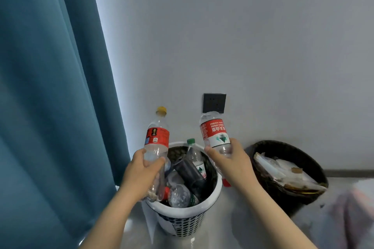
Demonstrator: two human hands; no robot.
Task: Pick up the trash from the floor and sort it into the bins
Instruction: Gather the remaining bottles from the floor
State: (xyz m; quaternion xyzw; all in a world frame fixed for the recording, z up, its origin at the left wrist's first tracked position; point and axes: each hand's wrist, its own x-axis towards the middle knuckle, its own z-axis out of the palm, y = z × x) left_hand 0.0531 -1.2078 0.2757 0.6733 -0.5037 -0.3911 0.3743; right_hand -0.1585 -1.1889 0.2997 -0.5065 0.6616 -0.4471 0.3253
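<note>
The left hand (141, 172) curls its fingers round the yellow-capped bottle (156, 137), and the right hand (232, 166) clamps the inverted water bottle (214, 133) near its neck. The white bin (182, 214) of bottles sits just below both sets of fingers, so each should loosen over its mouth rather than toss. The black bin (287, 202), beyond the right fingers, holds paper.

Teal curtain (50, 87) hanging at left, daylight glowing along its edge, plain pale wall (242, 36), dark wall socket (214, 103), glossy pale floor (238, 218)
</note>
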